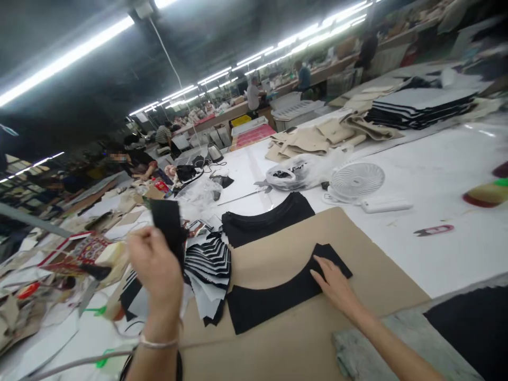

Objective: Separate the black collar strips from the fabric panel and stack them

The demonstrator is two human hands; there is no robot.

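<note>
In the head view my left hand [154, 264] is raised and somewhat blurred, its fingers pinched on a black fabric piece [166, 222] that stands up from them. My right hand [331, 280] rests with fingers stretched out on the right end of a curved black fabric piece [273, 304]. That piece lies flat on a tan cardboard sheet [289, 344]. Close to my left hand, a fanned stack of black and white cut pieces [208, 270] overlaps the cardboard's left edge. Behind the cardboard lies a pile of curved black pieces [270, 219].
Thread snips [434, 230] and a white fan [357, 182] lie on the white table to the right. Plastic bags [296, 172], beige fabric [317, 137] and a dark-edged stack [423, 106] stand farther back. Clutter fills the left side, including a patterned box [89, 248]. Several people work in the background.
</note>
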